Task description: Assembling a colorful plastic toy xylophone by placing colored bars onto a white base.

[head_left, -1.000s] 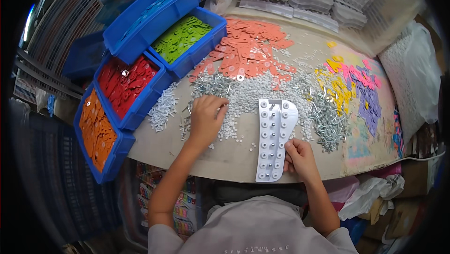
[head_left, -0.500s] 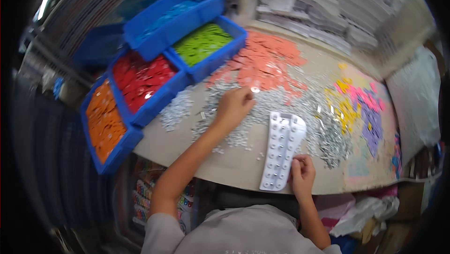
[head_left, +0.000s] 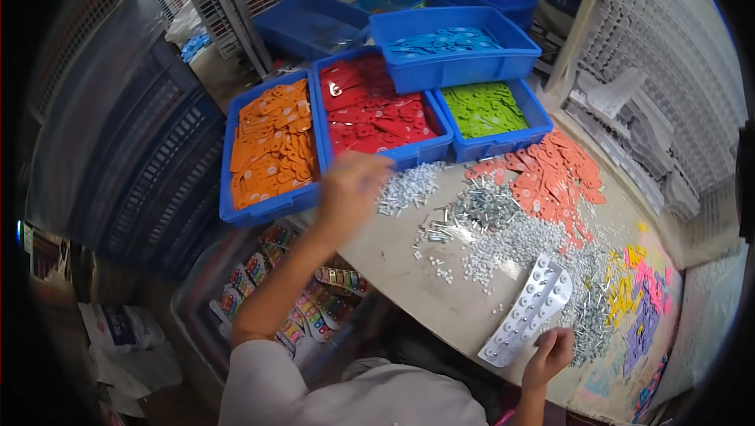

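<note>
My left hand (head_left: pixel 351 186), smeared by motion, hovers in front of the bins of orange pieces (head_left: pixel 271 139) and red pieces (head_left: pixel 377 115); whether it holds anything does not show. A white plastic tray-like piece (head_left: pixel 527 312) lies slanted on the table, with rows of round studs and small metal bits along its middle. At its right edge is my right hand (head_left: pixel 554 351), fingers curled in; what they grip, if anything, is hidden. Beside the tray-like piece lie small white round bits (head_left: pixel 515 241) and a heap of metal pins (head_left: pixel 590 324).
Blue bins hold light blue (head_left: pixel 444 41) and green pieces (head_left: pixel 484 110). Coral flat pieces (head_left: pixel 554 178), white pins (head_left: pixel 409 189) and yellow, pink and purple pieces (head_left: pixel 645 324) cover parts of the table. Below its left edge is a clear tub (head_left: pixel 193 324) of assembled colourful items.
My left hand has moved left from the metal pins and white bits toward the orange and red bins. The view has turned left. My right hand stays beside the white piece.
</note>
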Demonstrator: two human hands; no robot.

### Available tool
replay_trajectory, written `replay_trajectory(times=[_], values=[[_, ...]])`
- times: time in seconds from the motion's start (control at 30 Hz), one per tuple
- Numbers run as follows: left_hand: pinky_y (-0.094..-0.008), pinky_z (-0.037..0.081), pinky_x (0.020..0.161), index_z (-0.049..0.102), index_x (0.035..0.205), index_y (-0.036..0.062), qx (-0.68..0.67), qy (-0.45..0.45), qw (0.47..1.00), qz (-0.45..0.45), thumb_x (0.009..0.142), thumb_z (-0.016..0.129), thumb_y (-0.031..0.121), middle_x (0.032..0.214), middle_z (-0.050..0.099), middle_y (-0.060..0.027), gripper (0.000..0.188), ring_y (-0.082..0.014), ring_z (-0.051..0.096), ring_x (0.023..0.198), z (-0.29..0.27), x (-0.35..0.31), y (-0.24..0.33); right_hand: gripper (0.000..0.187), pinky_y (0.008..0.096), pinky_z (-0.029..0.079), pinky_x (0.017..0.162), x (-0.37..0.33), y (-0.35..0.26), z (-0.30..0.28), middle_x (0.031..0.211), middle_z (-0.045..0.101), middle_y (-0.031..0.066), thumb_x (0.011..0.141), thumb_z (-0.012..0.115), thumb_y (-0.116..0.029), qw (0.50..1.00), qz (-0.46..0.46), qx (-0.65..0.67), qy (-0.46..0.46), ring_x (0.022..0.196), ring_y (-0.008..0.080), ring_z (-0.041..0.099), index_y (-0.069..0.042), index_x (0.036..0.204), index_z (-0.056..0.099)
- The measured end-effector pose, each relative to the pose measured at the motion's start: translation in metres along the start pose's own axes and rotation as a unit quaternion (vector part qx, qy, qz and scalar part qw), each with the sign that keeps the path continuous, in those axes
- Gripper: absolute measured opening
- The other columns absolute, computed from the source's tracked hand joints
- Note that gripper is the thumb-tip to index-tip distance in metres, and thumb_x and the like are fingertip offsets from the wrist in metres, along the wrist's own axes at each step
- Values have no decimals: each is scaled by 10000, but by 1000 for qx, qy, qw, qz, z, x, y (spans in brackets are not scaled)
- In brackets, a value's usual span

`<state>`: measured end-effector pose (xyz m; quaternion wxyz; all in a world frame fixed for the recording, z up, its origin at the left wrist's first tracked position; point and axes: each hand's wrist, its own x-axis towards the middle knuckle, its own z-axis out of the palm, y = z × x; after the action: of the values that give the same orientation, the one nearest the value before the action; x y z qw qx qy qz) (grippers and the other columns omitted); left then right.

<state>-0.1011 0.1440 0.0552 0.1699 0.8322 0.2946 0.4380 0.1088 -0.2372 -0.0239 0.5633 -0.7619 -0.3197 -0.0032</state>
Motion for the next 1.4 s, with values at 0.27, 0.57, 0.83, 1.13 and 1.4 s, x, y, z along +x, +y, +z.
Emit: replay_trajectory(times=[0.27, 0.57, 0.83, 1.13, 1.4], values=[[-297, 536, 799, 657, 1122, -29, 128, -4, 960, -250, 970, 528, -28, 1000, 715, -119, 200, -180, 693, 930, -140, -59, -128, 142, 436, 483, 792, 150, -130, 180, 909, 652, 175, 846, 670, 17, 903, -361, -55, -227, 880, 362, 599, 1, 988, 667], [-315, 558, 780, 653, 1050, -35, 83, 46, 965, -244, 910, 599, -53, 955, 722, -135, 152, -225, 709, 881, -122, -60, -153, 205, 480, 525, 838, 218, -124, 367, 994, 686, 202, 807, 739, -146, 889, -289, -124, -334, 961, 398, 655, -5, 954, 719], [-324, 544, 775, 673, 1071, -35, 50, -15, 960, -277, 939, 619, -11, 974, 709, -110, 145, -183, 669, 883, -129, -47, -157, 109, 496, 536, 788, 228, -116, 384, 883, 701, 215, 784, 669, -89, 846, -317, -247, -351, 871, 405, 680, -25, 855, 722], [-422, 471, 927, 711, 991, 17, 232, -137, 936, -228, 864, 717, 131, 1013, 599, -118, 171, -326, 583, 1069, -120, -27, -163, 65, 470, 527, 720, 243, -77, 369, 800, 677, 221, 838, 638, -60, 924, -253, -74, -276, 777, 406, 671, -5, 872, 650], [-412, 468, 969, 689, 825, 51, 227, -195, 927, -225, 809, 732, 154, 1037, 598, -118, 113, -322, 565, 1101, -121, -28, -189, 101, 309, 478, 621, 238, -112, 344, 821, 718, 94, 948, 615, -120, 924, 90, 201, -314, 744, 163, 678, -27, 965, 652]])
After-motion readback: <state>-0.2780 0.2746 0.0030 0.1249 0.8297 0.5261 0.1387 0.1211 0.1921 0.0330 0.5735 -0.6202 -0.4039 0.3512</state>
